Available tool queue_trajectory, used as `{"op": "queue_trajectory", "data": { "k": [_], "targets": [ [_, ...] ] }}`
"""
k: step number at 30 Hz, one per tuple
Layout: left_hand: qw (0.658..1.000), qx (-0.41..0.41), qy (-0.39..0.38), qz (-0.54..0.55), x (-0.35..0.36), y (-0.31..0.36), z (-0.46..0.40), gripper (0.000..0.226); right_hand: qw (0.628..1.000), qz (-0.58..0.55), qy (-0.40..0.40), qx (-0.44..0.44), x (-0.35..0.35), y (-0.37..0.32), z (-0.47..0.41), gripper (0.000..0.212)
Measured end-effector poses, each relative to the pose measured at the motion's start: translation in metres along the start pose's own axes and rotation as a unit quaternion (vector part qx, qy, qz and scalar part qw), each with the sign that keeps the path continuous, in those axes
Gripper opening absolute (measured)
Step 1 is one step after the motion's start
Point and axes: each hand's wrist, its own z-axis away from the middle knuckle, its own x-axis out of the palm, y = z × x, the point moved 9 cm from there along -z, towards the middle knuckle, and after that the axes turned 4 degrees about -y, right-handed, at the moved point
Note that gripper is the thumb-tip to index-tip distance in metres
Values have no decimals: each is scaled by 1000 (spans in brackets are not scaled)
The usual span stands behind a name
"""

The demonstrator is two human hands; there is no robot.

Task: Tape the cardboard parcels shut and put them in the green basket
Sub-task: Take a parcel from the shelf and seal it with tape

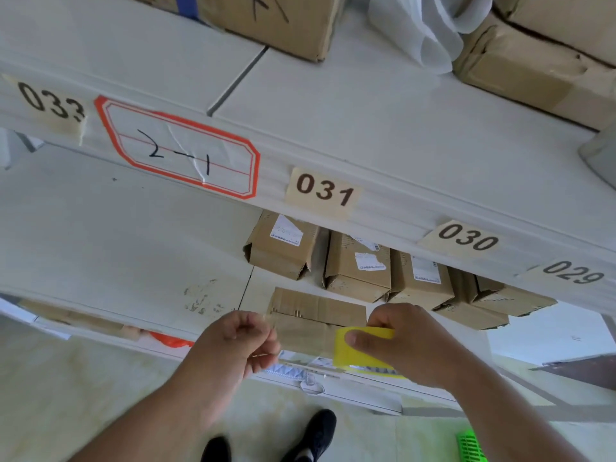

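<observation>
At the bottom edge stand two black shoes on the pale floor, and at the lower right a corner of the green basket shows its slatted rim; what it holds is out of view. Above them the left hand has its fingers curled, thumb and forefinger pinching the free end of a clear tape strip, while the right hand grips a yellow tape dispenser, thumb pressed on its face. The strip runs between the two hands across the near face of a cardboard parcel lying at the front edge of the lower shelf, its long axis running left to right, along the shelf edge. Just behind it a row of small cardboard boxes lies side by side with their ends pointing toward the viewer, some end flaps gaping; white printed stickers on their tops are too small to read. The white beam of the shelf above carries tan labels reading 033, 031, 030 and 029 from left to right, and a red-bordered white label handwritten "2-1". On the upper shelf stand larger brown cartons, one with black marker strokes, beside a bunched piece of white plastic film
</observation>
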Motion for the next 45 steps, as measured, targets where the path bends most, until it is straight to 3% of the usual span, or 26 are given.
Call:
{"op": "queue_trajectory", "data": {
  "k": [7, 11, 14, 17, 20, 26, 29, 31, 36, 45],
  "targets": [
    [991, -64, -1, 113, 11, -18, -1, 19, 998, 55, 25, -24, -4, 1, -2, 53],
    [999, 4, 15, -39, 5, -6, -2, 19, 997, 62, 15, -37, -2, 4, -1, 50],
    [984, 106, 32, -143, 8, 24, 3, 19, 998, 48, -3, -41, -1, 12, 6, 49],
    [968, 161, 61, -183, 9, 45, -7, 17, 994, 108, 19, -11, -15, 43, -5, 78],
    [967, 148, 73, -193, 12, 38, -32, 19, 981, 187, 33, 26, -19, 73, -30, 107],
    [972, 102, 130, -167, -17, 17, -69, 18, 992, 119, 30, 1, -18, 99, -61, 103],
    [969, 98, 123, -189, -19, 6, -70, 20, 976, 214, 46, 11, -23, 113, -63, 79],
    [970, 96, 118, -190, -15, -1, -71, 21, 962, 266, 58, 19, -22, 114, -66, 74],
    [974, 72, 133, -171, -19, -10, -84, 21, 952, 300, 53, 41, -6, 120, -86, 89],
    [976, 14, 126, -175, -27, -28, -102, 21, 948, 304, 51, 75, 11, 132, -102, 95]
  ]
}}
